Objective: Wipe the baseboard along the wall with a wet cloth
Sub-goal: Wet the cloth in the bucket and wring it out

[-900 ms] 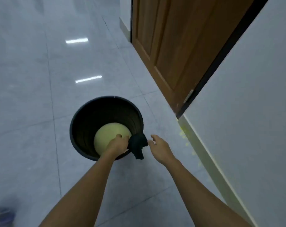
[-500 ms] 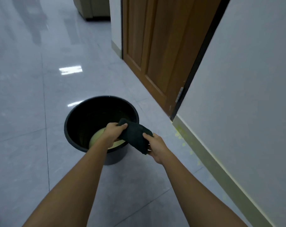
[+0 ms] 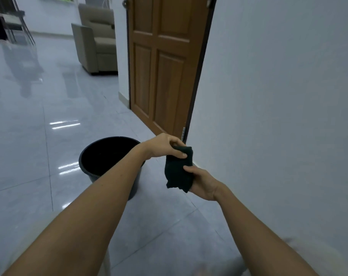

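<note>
The left hand (image 3: 165, 145) is closed in a pinch on the top edge of the dark cloth (image 3: 179, 169), thumb in front and fingers curled over the fold. The right hand (image 3: 202, 183) is closed on the cloth's lower part, thumb pressed across its front and palm cupped behind it. The cloth is thus held between both hands in the air, hanging roughly upright, to the right of the bucket and in front of the foot of the wall.

By size, the scene is laid out as follows. A glossy pale tiled floor (image 3: 39, 136) is spread across the left and lower view. A plain light wall (image 3: 278, 96) is seen filling the right side. A brown panelled wooden door (image 3: 161, 66) is set in a dark frame just beyond the wall's near edge. A beige armchair (image 3: 96, 36) is placed farther back on the left. A black bucket (image 3: 93, 166) is stood on the floor, partly covered by the left forearm. A short piece of pale baseboard (image 3: 123, 98) is visible left of the door.
</note>
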The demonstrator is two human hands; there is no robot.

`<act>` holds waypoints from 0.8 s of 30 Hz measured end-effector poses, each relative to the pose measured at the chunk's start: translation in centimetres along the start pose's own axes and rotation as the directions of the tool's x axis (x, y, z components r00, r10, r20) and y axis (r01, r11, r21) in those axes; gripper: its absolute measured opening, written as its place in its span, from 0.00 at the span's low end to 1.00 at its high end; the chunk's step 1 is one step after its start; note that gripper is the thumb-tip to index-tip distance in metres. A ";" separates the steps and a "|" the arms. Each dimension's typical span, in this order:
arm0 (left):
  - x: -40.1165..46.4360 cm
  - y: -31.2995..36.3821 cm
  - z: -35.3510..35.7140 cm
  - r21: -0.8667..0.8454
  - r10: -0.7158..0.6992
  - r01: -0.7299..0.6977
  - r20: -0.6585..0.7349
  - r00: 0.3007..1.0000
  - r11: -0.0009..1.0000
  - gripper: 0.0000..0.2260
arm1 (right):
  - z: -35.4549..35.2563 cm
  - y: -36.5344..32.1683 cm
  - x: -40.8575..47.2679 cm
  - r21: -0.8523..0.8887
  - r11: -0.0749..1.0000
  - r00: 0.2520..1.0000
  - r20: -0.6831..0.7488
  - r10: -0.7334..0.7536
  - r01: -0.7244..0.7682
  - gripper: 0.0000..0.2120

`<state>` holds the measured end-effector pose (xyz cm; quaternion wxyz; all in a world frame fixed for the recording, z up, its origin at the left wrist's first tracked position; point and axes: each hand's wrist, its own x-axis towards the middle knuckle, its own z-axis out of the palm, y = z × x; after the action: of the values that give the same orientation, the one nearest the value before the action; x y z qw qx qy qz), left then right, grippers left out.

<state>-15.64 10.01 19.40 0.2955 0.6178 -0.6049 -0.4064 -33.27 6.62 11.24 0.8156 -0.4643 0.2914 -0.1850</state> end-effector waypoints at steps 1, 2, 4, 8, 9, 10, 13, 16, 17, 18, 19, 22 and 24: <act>-0.3 0.5 0.7 -0.015 0.019 -0.019 0.002 1.000 1.000 0.07 | 0.1 0.3 -0.8 0.050 0.998 0.999 0.023 -0.028 0.027 0.30; -0.6 0.8 1.4 -0.024 0.034 -0.034 0.010 0.999 0.999 0.07 | 0.1 0.6 -1.6 0.073 0.996 0.998 0.051 -0.048 0.045 0.30; -0.7 1.0 2.8 -0.017 0.045 -0.044 0.053 0.998 0.999 0.08 | -0.1 1.6 -2.9 0.077 0.995 0.989 0.127 -0.069 0.059 0.24; 2.0 -0.5 5.1 -0.055 0.050 -0.047 0.056 0.997 0.997 0.09 | -2.7 4.3 -2.2 0.296 0.955 0.997 0.063 -0.042 0.021 0.23; 3.2 -1.3 5.6 -0.074 0.047 -0.043 0.053 0.998 0.996 0.09 | -3.4 5.1 -1.4 0.360 0.933 0.999 0.028 -0.044 0.031 0.24; 4.3 -2.1 6.3 -0.087 0.038 -0.033 0.054 0.998 0.996 0.08 | -4.0 5.8 -0.8 0.404 0.914 0.999 -0.012 -0.043 0.044 0.24; 7.9 -5.6 8.1 -0.087 -0.024 0.022 -0.021 0.999 0.996 0.11 | -6.4 7.2 1.2 0.424 0.905 0.979 -0.189 0.070 0.017 0.20; 11.6 -10.9 8.5 -0.037 -0.161 0.157 -0.216 0.963 0.987 0.15 | -9.7 7.2 4.1 0.363 0.931 0.880 -0.426 0.210 -0.047 0.23; 12.8 -13.0 8.6 -0.006 -0.217 0.222 -0.252 0.943 0.975 0.16 | -11.0 7.1 5.4 0.317 0.944 0.838 -0.486 0.248 -0.095 0.24; 14.1 -15.3 8.7 0.035 -0.268 0.287 -0.263 0.927 0.957 0.17 | -12.3 7.1 6.8 0.234 0.959 0.800 -0.540 0.263 -0.158 0.25; 15.1 -17.5 9.1 0.078 -0.313 0.343 -0.262 0.913 0.936 0.17 | -13.8 7.2 8.6 0.094 0.967 0.769 -0.590 0.245 -0.235 0.23; 17.9 -23.2 10.5 0.178 -0.378 0.420 -0.227 0.898 0.890 0.20 | -18.0 7.2 14.0 -0.549 0.755 0.775 -0.626 -0.087 -0.359 0.22; 20.1 -27.1 12.1 0.297 -0.369 0.413 -0.196 0.909 0.861 0.22 | -20.1 7.5 18.2 -0.807 0.440 0.798 -0.537 -0.272 -0.394 0.23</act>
<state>-13.57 -5.72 -12.72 0.1378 0.7941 -0.5053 -0.3084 -32.14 -13.07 -8.79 0.3127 -0.7267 0.6022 -0.1068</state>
